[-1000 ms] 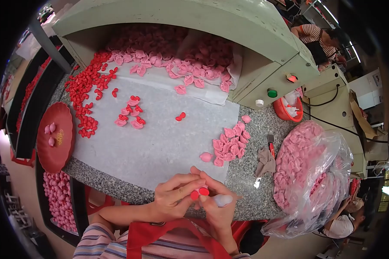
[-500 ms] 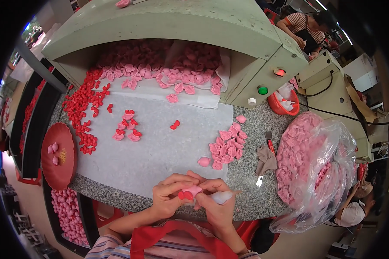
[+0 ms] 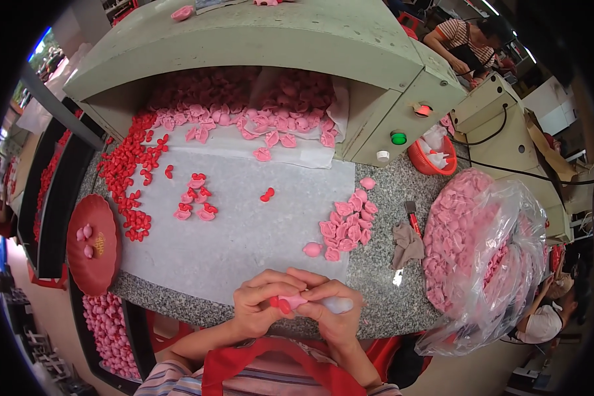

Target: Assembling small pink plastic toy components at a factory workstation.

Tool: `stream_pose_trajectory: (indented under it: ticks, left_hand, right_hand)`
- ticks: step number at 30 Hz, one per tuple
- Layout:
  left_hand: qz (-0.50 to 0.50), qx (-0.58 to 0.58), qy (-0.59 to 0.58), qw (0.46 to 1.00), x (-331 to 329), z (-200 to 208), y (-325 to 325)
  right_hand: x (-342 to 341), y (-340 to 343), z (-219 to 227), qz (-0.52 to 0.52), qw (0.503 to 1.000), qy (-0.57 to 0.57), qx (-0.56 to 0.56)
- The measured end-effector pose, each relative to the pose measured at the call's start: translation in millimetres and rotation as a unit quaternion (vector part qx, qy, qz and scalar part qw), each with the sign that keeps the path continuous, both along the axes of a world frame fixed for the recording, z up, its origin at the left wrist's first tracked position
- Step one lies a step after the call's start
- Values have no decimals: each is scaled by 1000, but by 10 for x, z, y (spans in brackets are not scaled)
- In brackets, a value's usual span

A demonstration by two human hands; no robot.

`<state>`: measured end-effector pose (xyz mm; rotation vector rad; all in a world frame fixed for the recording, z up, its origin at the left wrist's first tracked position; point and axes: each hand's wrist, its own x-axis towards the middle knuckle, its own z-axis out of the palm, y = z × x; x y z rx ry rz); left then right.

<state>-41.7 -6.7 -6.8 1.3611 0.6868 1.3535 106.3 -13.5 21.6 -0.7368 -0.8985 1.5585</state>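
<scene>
My left hand [image 3: 261, 305] pinches a small pink molded piece [image 3: 296, 299] with a glossy red bow-shaped piece [image 3: 283, 303] on its end, just over the near edge of the work surface. My right hand [image 3: 336, 322] is closed around a whitish, translucent soft pouch [image 3: 338, 305], its fingertips meeting the pink piece. Fingers hide the pouch's tip. Ahead on the white sheet [image 3: 244, 244] lie a lone red bow-shaped piece [image 3: 266, 195] and a small group of pink pieces with red ones on them [image 3: 196, 197]. Loose pink pieces [image 3: 347, 228] are heaped to the right.
A pale green machine [image 3: 257, 43] with pink pieces inside its opening spans the back. Red pieces [image 3: 133, 155] and a red dish [image 3: 94, 264] lie left. Rightward are a grey cloth [image 3: 408, 244], a brush [image 3: 412, 218], a plastic bag [image 3: 501, 231] and an orange basket [image 3: 435, 168].
My fingers have shifted around the pink piece, which has tilted so its red part sits slightly lower. The view has moved a little; the pieces on the sheet stay put.
</scene>
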Motion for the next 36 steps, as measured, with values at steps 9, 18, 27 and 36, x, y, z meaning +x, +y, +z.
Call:
stream_pose_trajectory:
  ticks: [9, 18, 27, 36]
  left_hand:
    - [10, -10, -10, 1000, 15, 41, 25]
    - [-24, -46, -48, 997, 3, 51, 7]
    - [-6, -29, -49, 998, 28, 35, 55]
    - [-31, -12, -7, 999, 32, 98, 96]
  right_hand:
    - [-43, -18, -12, -18, 999, -33, -13]
    - [2, -37, -69, -28, 999, -29, 25]
    - [-65, -43, -19, -41, 996, -67, 33]
    - [-18, -72, -25, -80, 994, -72, 14]
